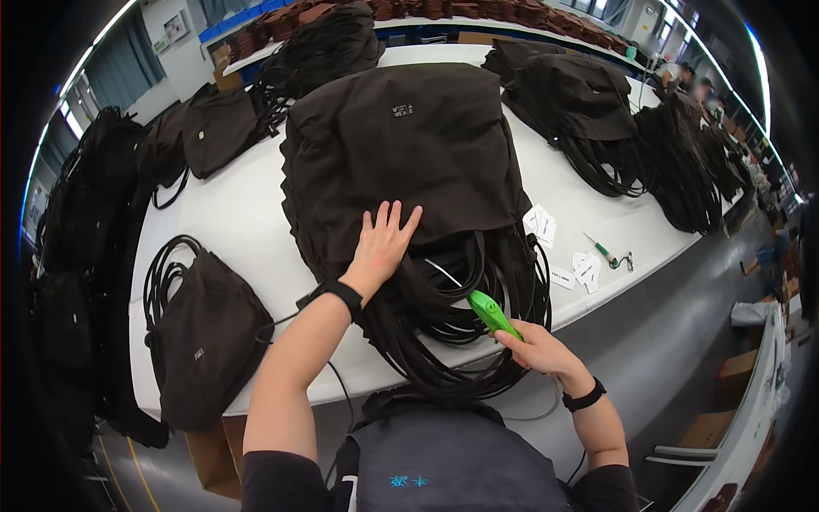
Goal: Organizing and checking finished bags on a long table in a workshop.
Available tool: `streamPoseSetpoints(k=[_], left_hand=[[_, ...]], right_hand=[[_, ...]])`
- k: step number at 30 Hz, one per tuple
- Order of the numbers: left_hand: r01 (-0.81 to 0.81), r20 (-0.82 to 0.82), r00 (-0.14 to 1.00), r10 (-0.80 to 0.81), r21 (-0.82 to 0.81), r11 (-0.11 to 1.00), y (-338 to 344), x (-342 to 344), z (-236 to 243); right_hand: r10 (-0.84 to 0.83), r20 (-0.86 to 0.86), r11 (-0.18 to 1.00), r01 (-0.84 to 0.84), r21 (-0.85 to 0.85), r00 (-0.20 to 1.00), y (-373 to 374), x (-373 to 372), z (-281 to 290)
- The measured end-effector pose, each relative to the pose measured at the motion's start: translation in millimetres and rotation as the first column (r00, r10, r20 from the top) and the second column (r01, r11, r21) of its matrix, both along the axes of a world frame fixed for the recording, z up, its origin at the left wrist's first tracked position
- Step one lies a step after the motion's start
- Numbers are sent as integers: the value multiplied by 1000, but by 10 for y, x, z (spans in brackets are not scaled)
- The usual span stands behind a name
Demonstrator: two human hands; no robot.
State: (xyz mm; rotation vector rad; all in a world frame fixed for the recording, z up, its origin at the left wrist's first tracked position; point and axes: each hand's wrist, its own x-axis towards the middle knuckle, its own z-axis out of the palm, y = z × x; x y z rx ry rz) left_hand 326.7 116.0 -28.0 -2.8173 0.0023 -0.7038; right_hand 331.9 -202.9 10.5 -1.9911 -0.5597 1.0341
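Observation:
A tall stack of black fabric tote bags (401, 154) lies on the white table in front of me, handles hanging toward me. My left hand (384, 245) rests flat on the top bag's lower part, fingers spread. In my right hand (536, 346) is a green handheld tool (490, 311), gripped by its rear end. It points up and left at the bunched black handles (444, 367). A thin pale strip shows just beyond its front end; whether it belongs to the tool I cannot tell.
On the white table (222, 218), a black bag (209, 341) lies at left and more bag piles (589, 102) at far right. White paper tags (584, 269) and a green-handled pointed tool (604, 252) sit right of the stack. Dark bags (77, 230) hang at far left.

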Motion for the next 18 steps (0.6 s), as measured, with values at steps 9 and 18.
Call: streamPoseSetpoints(k=[9,18], left_hand=[[0,-79,997,-12,-146,989,229,220,389],[44,204,978,34,-364,931,54,105,1805]], right_hand=[[-153,70,988,152,18,986,53,232,-90],[-270,104,909,218,356,957,97,104,207]])
